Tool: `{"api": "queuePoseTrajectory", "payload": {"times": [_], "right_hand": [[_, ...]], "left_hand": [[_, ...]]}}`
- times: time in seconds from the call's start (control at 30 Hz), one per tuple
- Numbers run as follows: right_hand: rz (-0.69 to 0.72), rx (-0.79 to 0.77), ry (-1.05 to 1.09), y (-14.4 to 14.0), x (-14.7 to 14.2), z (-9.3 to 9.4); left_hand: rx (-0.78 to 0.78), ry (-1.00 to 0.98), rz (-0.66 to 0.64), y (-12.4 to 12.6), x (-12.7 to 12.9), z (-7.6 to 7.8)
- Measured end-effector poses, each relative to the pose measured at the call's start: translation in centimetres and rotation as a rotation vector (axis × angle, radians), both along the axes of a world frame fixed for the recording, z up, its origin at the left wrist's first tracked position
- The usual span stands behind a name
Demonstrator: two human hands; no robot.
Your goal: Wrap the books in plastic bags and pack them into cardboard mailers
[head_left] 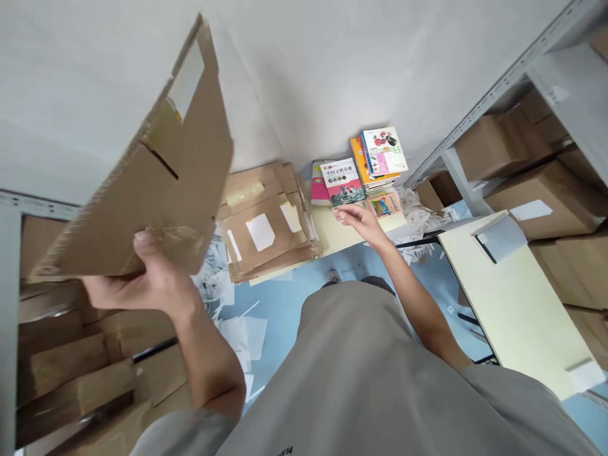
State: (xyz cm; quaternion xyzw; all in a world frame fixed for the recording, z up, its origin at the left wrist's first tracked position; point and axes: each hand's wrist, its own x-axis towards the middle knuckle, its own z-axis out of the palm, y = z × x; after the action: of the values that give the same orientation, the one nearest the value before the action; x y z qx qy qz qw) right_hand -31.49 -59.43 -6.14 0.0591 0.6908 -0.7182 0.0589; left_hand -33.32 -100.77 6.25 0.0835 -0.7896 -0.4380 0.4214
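On the left, my left hand (156, 278) grips a flattened cardboard box (190, 164) by its lower edge and holds it up, tilted; the thumb presses on the near face and the other fingers are partly hidden behind it. The box carries a white label, clear tape and a dark slot. My right hand (361, 221) is at the front edge of a book with a red and white cover (342, 180), its fingers loosely bent, with nothing visible in them. Whether it touches the book I cannot tell.
Stacked flat cardboard boxes (266, 234) and a pile of books (380, 155) lie on a narrow pale table (332, 231) against the wall. Shelves of cardboard boxes (551, 202) flank both sides. A second pale table (517, 304) stands right. Paper scraps (242, 335) litter the blue floor.
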Motion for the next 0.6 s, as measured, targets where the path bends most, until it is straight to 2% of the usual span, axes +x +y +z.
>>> {"api": "queuePoseTrajectory", "payload": {"times": [0.07,0.13,0.2,0.27,0.37,0.43,0.5,0.6], "right_hand": [[-0.136,0.019,0.070,1.8,0.3,0.5],[-0.316,0.055,0.131,4.4,1.3,0.8],[-0.501,0.106,0.152,7.9,3.4,1.1],[-0.672,0.158,0.156,11.8,6.9,1.2],[-0.894,0.206,0.168,17.1,14.8,1.3],[-1.042,0.211,0.164,19.2,21.3,1.4],[-1.197,0.219,0.155,19.9,27.9,1.5],[-1.395,0.278,0.132,19.4,36.6,1.4]], "left_hand": [[0.045,0.225,0.009,2.1,-1.6,1.3],[0.141,0.201,-0.125,5.3,-3.3,0.9],[0.258,0.030,-0.309,9.4,-4.7,-0.7],[0.361,-0.170,-0.528,14.2,-5.4,-3.1],[0.425,-0.391,-0.825,21.9,-5.2,-7.0],[0.399,-0.481,-0.996,27.0,-4.5,-9.2],[0.372,-0.552,-1.170,32.4,-3.6,-11.0],[0.361,-0.687,-1.434,40.7,-1.2,-13.1]]}}
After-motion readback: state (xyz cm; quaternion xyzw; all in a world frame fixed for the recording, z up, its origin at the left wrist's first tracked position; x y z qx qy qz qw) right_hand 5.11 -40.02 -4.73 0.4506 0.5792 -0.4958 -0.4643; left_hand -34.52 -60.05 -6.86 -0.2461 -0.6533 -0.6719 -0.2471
